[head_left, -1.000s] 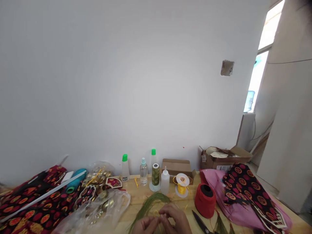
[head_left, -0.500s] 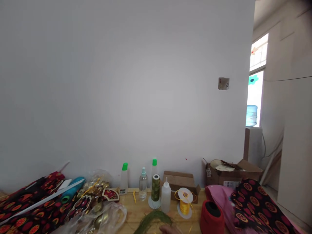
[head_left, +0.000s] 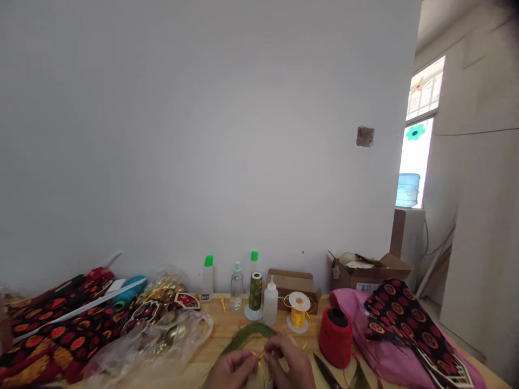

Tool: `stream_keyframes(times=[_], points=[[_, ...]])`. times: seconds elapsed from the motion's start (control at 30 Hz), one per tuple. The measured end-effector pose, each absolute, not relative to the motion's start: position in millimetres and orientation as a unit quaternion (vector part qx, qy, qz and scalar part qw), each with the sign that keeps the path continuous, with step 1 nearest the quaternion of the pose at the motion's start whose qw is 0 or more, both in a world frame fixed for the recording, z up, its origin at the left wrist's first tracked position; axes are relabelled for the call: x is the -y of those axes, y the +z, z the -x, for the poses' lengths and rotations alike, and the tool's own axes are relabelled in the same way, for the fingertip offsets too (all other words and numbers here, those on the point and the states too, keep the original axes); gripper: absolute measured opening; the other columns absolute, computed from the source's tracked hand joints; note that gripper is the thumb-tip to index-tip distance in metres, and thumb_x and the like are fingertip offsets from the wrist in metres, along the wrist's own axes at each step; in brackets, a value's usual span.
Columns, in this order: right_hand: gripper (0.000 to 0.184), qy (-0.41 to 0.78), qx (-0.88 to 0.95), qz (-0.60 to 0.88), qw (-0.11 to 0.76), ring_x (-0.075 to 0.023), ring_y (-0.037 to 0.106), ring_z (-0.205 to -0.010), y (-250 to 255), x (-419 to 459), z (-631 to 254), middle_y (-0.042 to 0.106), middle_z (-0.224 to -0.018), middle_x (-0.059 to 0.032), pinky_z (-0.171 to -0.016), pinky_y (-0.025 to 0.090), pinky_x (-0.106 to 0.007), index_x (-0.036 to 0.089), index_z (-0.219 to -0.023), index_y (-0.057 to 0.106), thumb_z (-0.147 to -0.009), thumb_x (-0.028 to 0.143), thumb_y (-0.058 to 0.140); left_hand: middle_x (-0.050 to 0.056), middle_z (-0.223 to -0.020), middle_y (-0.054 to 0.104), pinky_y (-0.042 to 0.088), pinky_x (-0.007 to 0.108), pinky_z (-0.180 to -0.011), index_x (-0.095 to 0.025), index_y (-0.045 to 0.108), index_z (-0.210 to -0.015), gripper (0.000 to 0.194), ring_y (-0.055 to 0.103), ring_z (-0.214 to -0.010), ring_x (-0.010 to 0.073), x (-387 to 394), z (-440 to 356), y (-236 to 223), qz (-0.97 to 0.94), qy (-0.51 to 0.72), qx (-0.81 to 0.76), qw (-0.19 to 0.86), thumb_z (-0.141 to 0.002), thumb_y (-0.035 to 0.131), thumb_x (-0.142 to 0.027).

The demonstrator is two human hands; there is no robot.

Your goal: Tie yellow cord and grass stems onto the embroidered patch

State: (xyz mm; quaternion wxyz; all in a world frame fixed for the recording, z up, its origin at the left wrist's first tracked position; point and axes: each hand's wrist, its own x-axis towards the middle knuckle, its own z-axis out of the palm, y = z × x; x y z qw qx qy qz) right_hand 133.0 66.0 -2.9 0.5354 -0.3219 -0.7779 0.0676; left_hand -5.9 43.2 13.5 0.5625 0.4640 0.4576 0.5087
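Observation:
At the bottom edge my left hand (head_left: 229, 369) and my right hand (head_left: 290, 361) meet, fingers pinched on a thin yellow thread (head_left: 258, 355) between them. A bundle of green fibres (head_left: 247, 335) lies on the wooden table (head_left: 231, 327) under and behind the hands. Just right of my right hand lie black scissors (head_left: 324, 373). A yellow thread spool (head_left: 298, 313) and a red thread cone (head_left: 334, 336) stand behind and to the right.
Along the wall stand green-capped bottles (head_left: 207, 278), a clear spray bottle (head_left: 236, 285), a green thread cone (head_left: 255, 292), a white squeeze bottle (head_left: 270, 303) and cardboard boxes (head_left: 367, 270). Patterned red-black fabric (head_left: 60, 319) and a plastic bag (head_left: 162, 340) fill the left; pink cloth (head_left: 365, 329) lies right.
The view dipped back down after rising, so both hands show again at the bottom edge. They still pinch the yellow thread over the green fibres.

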Motion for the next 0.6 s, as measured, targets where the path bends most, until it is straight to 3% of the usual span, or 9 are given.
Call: stream_keyframes(times=[0.17,0.33,0.6], points=[[0.012,0.113,0.776,0.337,0.52,-0.0111,0.052,-0.058,8,-56,-134,0.057,-0.063,0.0004,-0.053,0.04,-0.018,0.018,-0.07,0.053,-0.067,0.008,0.048,-0.001,-0.051,0.06,0.023,0.015,-0.038,-0.012,0.066,-0.059,0.026,0.032,-0.035,0.0034,-42,6,8,-0.433,0.519,-0.475,0.563,-0.054,0.064,-0.038],[0.015,0.109,0.793,0.329,0.502,-0.0136,0.051,-0.064,13,-52,-133,0.058,-0.067,-0.0004,-0.058,0.04,-0.022,0.018,-0.073,0.054,-0.06,0.012,0.059,0.004,-0.061,0.067,0.039,0.02,-0.057,-0.012,0.068,-0.066,0.026,0.055,-0.06,0.0146,-44,4,10,-0.489,0.509,-0.459,0.54,-0.054,0.065,-0.035],[0.008,0.157,0.785,0.361,0.478,-0.0126,0.052,-0.065,11,-51,-136,0.059,-0.065,0.0019,-0.06,0.037,-0.021,0.02,-0.067,0.058,-0.062,0.014,0.06,0.007,-0.07,0.069,0.043,0.027,-0.067,-0.012,0.069,-0.071,0.024,0.059,-0.07,0.021,-39,4,17,-0.544,0.495,-0.477,0.481,-0.059,0.06,-0.031]])
